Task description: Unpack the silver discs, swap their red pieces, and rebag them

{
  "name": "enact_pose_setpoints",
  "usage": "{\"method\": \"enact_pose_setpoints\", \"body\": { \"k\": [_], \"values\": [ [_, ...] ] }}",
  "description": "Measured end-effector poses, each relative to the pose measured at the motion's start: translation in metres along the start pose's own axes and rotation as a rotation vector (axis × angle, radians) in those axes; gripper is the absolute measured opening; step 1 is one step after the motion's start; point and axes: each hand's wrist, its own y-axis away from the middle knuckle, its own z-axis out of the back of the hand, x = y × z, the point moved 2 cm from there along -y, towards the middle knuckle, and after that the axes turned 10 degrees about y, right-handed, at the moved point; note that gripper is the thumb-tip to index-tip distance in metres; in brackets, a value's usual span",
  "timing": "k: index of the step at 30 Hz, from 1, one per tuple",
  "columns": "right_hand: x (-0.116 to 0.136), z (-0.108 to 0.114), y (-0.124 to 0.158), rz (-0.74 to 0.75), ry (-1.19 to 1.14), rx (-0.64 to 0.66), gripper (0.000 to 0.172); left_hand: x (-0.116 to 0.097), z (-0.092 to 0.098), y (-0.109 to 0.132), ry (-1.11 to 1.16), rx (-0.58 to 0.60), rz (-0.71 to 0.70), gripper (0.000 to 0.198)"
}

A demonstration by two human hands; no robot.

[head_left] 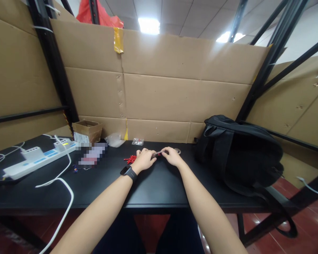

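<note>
Cardboard panels [159, 91] rise behind my black table [159, 190], and a black backpack [243, 158] rests on its right side. My left hand [145, 160] and right hand [172, 156] meet near the middle, fingertips pinched together on opposite ends of a small thin piece [157, 154], too small to make out further. Red pieces [129, 159] lie heaped just beside my left fingers; a round ring [177, 151] lies just beyond my right hand
</note>
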Motion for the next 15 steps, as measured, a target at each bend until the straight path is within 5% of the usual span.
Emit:
{"method": "enact_pose_setpoints", "body": {
  "k": [6, 11, 15],
  "values": [
    [-0.001, -0.002, -0.003, -0.078, -0.188, 0.049, 0.015, 0.004, 0.000, -0.003, 0.035, -0.054, 0.073, 0.036],
    [0.000, 0.002, 0.002, -0.208, 0.058, 0.036, 0.015, -0.003, -0.004, 0.001, -0.068, -0.032, 0.044, 0.040],
    [0.002, 0.015, 0.006, -0.056, 0.117, -0.024, 0.025, -0.008, -0.005, 0.004, -0.115, -0.054, 0.046, 0.031]
  ]
}}
